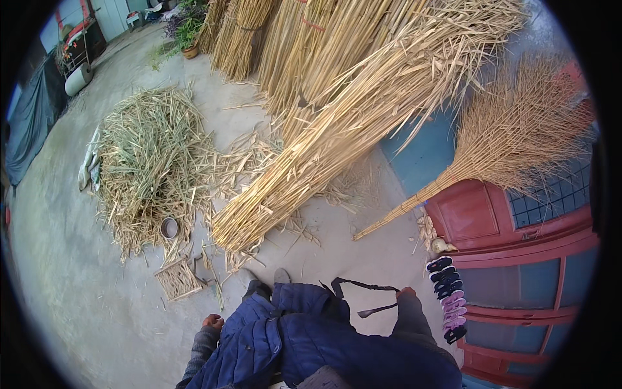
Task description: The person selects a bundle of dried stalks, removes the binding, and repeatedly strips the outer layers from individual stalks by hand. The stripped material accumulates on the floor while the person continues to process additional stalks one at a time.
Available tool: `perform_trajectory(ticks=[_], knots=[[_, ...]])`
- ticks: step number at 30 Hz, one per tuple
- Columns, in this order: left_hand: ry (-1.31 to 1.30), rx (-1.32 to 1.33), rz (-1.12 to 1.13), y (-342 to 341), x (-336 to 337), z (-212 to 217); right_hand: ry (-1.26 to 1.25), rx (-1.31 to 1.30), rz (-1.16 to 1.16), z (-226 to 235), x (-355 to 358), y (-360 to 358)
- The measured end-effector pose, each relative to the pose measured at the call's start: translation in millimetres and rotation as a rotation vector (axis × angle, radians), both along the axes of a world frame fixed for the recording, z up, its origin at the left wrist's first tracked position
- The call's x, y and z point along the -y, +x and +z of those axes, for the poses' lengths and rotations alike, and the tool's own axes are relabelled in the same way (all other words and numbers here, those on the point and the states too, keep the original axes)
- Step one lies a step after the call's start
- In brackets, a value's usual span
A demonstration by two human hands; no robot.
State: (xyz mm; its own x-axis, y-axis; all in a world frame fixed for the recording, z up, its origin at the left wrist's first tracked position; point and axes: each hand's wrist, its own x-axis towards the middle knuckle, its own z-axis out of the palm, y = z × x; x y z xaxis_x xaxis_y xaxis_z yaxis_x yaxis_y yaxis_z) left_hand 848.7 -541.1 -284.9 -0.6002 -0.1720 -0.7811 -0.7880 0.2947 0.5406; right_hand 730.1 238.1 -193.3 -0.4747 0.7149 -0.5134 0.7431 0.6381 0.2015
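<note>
Concrete floor (pixel 84 259), bundled stalks (pixel 317 159)
My right hand (pixel 406 294) grips a dark strap (pixel 377 286); my left hand (pixel 212 321) curls loosely beside my jacket (pixel 259 350).

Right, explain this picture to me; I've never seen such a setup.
There is no machine here: a person works with two bare hands. The single picture comes from the left of two wide cameras worn on the head, looking down, so straight edges bend near the rim. The blue padded garment at the bottom is the wearer's own.

On the grey ground, a long bundle of dry stalks slants across the middle. Left of it is a heap of loose leaves and stalks; to its right, a large twig broom. A row of shoes stands by red woodwork.

The right hand holds a dark strap. I can make out nothing in the left hand.
</note>
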Motion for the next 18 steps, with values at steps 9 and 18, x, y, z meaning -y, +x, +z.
perform_trajectory(ticks=[9,18], knots=[[-0.008,-0.016,0.013,-11,-15,12,-0.028,0.038,-0.051,39,30,-28],[-0.016,0.068,0.223,34,-32,9,-0.306,0.002,0.194,-102,-5,-35]])
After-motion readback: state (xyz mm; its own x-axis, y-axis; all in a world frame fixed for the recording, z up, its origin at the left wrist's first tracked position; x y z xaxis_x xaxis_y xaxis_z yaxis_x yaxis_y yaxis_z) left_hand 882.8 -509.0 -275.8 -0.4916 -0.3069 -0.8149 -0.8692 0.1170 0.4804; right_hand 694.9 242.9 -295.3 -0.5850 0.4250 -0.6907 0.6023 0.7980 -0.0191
